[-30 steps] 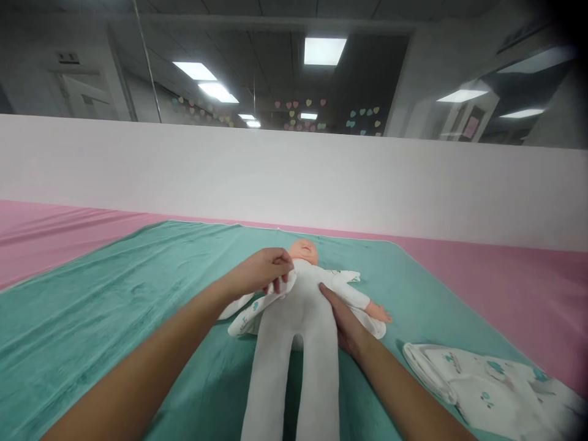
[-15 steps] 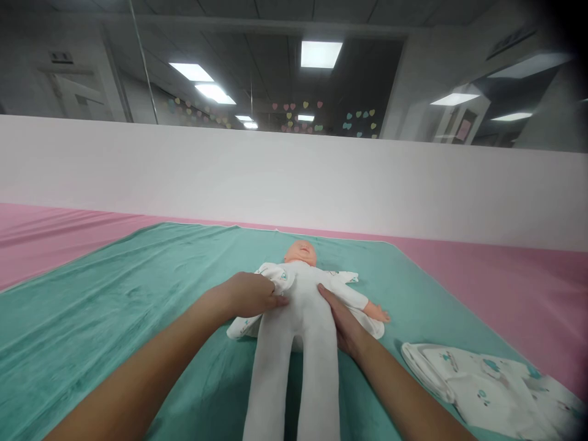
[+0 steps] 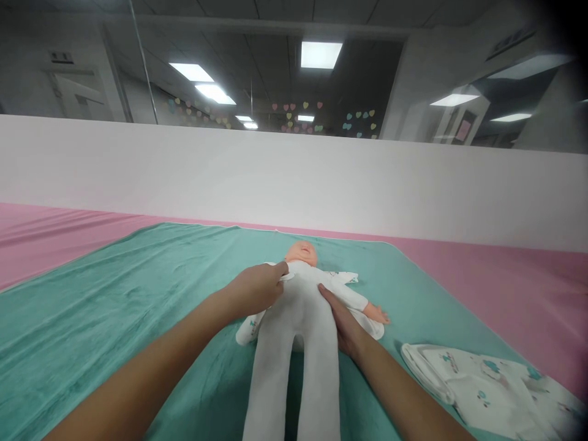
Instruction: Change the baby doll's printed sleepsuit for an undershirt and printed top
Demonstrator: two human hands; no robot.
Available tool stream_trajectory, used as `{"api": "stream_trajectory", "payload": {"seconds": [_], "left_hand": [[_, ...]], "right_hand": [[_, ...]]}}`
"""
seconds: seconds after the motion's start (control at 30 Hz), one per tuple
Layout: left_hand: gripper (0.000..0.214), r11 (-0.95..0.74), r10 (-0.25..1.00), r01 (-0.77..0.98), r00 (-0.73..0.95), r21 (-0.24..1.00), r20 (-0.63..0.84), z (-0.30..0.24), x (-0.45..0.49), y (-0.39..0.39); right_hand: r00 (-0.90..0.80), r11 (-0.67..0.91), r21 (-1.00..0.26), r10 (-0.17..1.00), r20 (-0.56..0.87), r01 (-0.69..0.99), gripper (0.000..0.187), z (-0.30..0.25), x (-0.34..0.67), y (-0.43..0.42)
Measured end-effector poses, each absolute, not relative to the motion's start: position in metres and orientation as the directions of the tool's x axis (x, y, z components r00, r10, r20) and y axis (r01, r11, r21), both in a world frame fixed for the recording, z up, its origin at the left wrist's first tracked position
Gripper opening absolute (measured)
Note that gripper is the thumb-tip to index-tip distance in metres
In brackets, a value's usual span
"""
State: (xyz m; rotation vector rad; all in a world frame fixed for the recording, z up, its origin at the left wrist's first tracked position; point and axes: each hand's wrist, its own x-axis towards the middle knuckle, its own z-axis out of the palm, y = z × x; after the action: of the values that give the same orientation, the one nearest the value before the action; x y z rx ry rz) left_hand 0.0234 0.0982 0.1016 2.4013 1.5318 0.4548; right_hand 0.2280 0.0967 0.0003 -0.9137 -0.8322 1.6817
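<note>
I am bending over a soft-bodied baby doll [image 3: 298,303] with a peach vinyl head, which is lying on its back on a teal plush blanket [image 3: 101,343]. My left hand [image 3: 252,289] is curling over the doll's chest, its fingers [image 3: 280,274] closed and gripping the edge of a white teal-printed baby garment [image 3: 245,327] that is spread beneath the doll. My right hand [image 3: 344,327] is lying flat against the doll's side, its fingers open and together.

For a smooth result, I am pressing lightly with the flat right hand to steady the body while drawing the cloth taut with the left (a soft body slides easily, and hard tugs would bunch the fabric).

Just beyond the doll's right hand, a folded white printed cloth [image 3: 487,386] is lying on the blanket. Past the doll's head, a pink sheet [image 3: 505,294] is stretching toward a white panel [image 3: 275,184].
</note>
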Motion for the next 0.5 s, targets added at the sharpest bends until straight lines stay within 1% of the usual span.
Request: {"api": "stream_trajectory", "payload": {"seconds": [0.1,0.17,0.4,0.5], "left_hand": [[0.025,-0.398,0.917,0.866,0.377,0.302,0.128,0.105,0.026,0.095],[0.027,-0.407,0.913,0.871,0.376,0.276,0.158,0.103,0.027,0.097],[0.02,-0.465,0.885,0.829,0.419,0.312,0.205,0.086,0.03,0.105],[0.018,-0.423,0.903,0.853,0.368,0.306,0.222,0.081,0.038,0.103]], "right_hand": [[-0.309,-0.332,-0.819,0.93,-0.201,-0.468,0.053,0.0,0.229,0.097],[-0.322,-0.341,-0.81,0.926,-0.2,-0.477,0.053,0.0,0.229,0.097],[-0.33,-0.35,-0.809,0.921,-0.206,-0.473,0.054,0.0,0.229,0.098],[-0.318,-0.346,-0.815,0.924,-0.211,-0.465,0.055,0.001,0.228,0.098]]}}
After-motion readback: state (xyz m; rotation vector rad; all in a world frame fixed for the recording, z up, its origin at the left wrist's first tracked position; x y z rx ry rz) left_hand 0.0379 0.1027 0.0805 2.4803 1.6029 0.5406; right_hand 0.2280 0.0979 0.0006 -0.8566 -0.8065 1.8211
